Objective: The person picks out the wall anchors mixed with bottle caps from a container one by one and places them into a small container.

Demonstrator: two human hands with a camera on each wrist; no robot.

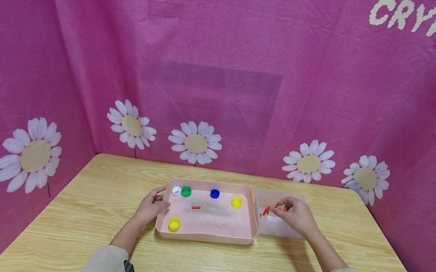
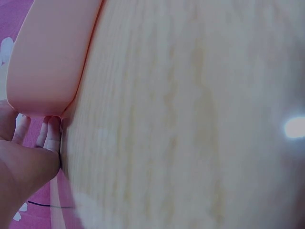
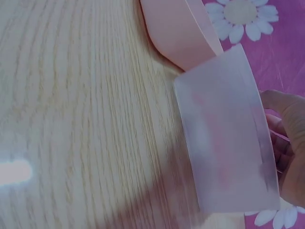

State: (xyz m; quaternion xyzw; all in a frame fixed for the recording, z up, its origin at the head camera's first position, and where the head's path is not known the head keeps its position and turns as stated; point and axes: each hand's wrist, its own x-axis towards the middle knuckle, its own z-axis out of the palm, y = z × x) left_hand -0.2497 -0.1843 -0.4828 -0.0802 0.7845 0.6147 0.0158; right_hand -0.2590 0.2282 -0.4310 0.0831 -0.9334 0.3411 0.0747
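Note:
At the left end of a shallow pink tray (image 1: 208, 238), my left hand (image 1: 150, 207) grips the wall, its thumb over the rim and the other fingers along the outside. The left wrist view shows these fingers (image 2: 53, 133) against the tray's end. Over a translucent plastic box (image 1: 277, 233), my right hand (image 1: 297, 213) is bent downward, thumb and forefinger pinching a small red stick (image 1: 278, 206). Several other red sticks (image 1: 266, 211) lie in that box. In the right wrist view the box wall (image 3: 224, 138) partly hides the right hand's fingers.
Inside the tray are a white cap (image 1: 176, 190), a green cap (image 1: 186, 191), a blue cap (image 1: 214, 193), two yellow caps (image 1: 237, 202) and one red stick (image 1: 196, 207). The box stands against the tray's right side on a wooden table (image 1: 75, 227). A pink flowered curtain (image 1: 221, 97) hangs behind.

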